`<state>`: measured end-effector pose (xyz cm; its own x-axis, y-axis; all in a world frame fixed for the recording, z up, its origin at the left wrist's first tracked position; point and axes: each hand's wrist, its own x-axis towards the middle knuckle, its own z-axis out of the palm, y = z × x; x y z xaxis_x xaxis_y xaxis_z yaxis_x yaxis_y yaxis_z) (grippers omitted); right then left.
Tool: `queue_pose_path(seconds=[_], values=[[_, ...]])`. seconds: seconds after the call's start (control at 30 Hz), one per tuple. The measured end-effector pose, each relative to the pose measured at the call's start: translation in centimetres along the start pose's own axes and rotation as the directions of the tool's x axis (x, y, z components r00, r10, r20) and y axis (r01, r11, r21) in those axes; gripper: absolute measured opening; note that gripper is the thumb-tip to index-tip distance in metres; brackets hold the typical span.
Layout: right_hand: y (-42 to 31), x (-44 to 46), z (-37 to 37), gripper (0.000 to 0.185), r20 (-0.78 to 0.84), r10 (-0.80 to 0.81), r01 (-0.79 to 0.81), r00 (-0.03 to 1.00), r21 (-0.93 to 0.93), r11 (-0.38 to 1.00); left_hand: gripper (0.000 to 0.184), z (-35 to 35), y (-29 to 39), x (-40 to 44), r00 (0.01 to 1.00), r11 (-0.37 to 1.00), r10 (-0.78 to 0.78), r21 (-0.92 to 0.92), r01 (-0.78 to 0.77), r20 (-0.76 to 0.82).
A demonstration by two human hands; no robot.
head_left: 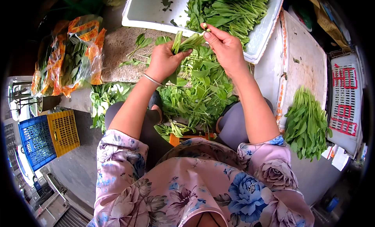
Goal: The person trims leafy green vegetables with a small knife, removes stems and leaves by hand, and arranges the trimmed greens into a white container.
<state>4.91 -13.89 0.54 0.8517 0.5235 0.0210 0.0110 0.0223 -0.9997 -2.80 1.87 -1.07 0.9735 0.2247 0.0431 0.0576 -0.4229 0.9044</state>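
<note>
My left hand (167, 60) is closed around a small bunch of leafy greens (191, 42), stems and leaves sticking out past the thumb. At the bunch's right end, my right hand (225, 47) is closed in a pinch, with short pale green stem ends (207, 28) showing at its fingertips. Below both hands, a loose pile of leafy greens (201, 88) covers the ground between my feet. Just beyond them stands a white foam box (144, 10), with a neat heap of greens (230, 10) in its right part.
Printed plastic bags of greens (84, 51) lie at the left, above a blue crate (38, 139) and a yellow crate (63, 131). A bunch of greens (307, 125) rests at the right by a white foam lid (306, 63). A white slatted crate (343, 121) stands farther right.
</note>
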Motion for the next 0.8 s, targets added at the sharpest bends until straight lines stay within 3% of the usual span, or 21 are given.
queue_pose_path(seconds=[0.07, 0.17, 0.3, 0.37, 0.43, 0.53, 0.6, 0.63, 0.67, 0.7, 0.73, 0.8], values=[[-0.9, -0.5, 0.2, 0.035, 0.001, -0.103, 0.103, 0.995, -0.087, 0.991, 0.020, 0.1, -0.2, 0.0, 1.000, 0.995, 0.005, 0.097, -0.002, -0.028], [-1.0, -1.1, 1.2, 0.036, 0.161, -0.051, 0.051, 0.986, 0.008, 0.999, 0.023, 0.0, 0.1, -0.1, 0.995, 0.904, 0.070, 0.426, -0.033, -0.070], [0.0, -0.9, 1.3, 0.035, 0.267, 0.010, 0.006, 0.964, -0.056, 0.998, 0.023, 0.2, 0.4, -0.4, 0.973, 0.826, 0.212, 0.549, -0.130, -0.089], [0.0, -0.6, 1.2, 0.035, 0.290, 0.031, -0.005, 0.956, -0.090, 0.996, 0.023, 0.1, 0.5, -0.4, 0.978, 0.816, 0.195, 0.566, -0.119, -0.075], [-0.3, -0.5, 0.7, 0.034, 0.230, -0.045, 0.081, 0.972, -0.153, 0.985, 0.024, 0.0, 0.2, -0.3, 0.983, 0.806, 0.176, 0.582, -0.109, -0.059], [-0.9, -0.5, 0.5, 0.035, 0.097, -0.142, 0.151, 0.985, -0.102, 0.983, 0.026, -0.2, -0.7, 0.1, 0.993, 0.860, 0.114, 0.503, -0.081, -0.034], [-1.2, -0.4, -0.3, 0.042, 0.054, -0.166, 0.173, 0.985, -0.162, 0.971, 0.026, -0.2, -0.7, 0.3, 0.997, 0.996, -0.071, 0.048, 0.071, -0.013], [-0.9, 0.0, -0.9, 0.046, -0.070, -0.150, 0.141, 0.986, -0.121, 0.983, 0.024, 0.0, -0.7, 0.4, 0.996, 0.969, -0.093, -0.231, 0.092, 0.004], [-0.6, 0.2, -1.2, 0.051, -0.193, -0.126, 0.113, 0.973, -0.075, 0.991, 0.024, -0.1, -0.7, 0.3, 0.996, 0.968, -0.094, -0.232, 0.092, 0.003], [-0.5, 0.3, -1.2, 0.049, -0.271, -0.078, 0.046, 0.959, -0.124, 0.991, 0.025, -0.4, 0.2, 0.3, 0.981, 0.894, -0.177, -0.405, 0.191, 0.072], [-0.5, 0.3, -1.2, 0.049, -0.271, -0.080, 0.048, 0.959, -0.125, 0.991, 0.025, -0.6, 0.8, 0.3, 0.958, 0.779, -0.243, -0.557, 0.288, 0.155], [-0.7, 0.1, -1.0, 0.046, -0.283, 0.088, -0.100, 0.955, -0.028, 0.995, 0.027, -0.7, 0.9, 0.2, 0.952, 0.737, -0.227, -0.603, 0.305, 0.204]])
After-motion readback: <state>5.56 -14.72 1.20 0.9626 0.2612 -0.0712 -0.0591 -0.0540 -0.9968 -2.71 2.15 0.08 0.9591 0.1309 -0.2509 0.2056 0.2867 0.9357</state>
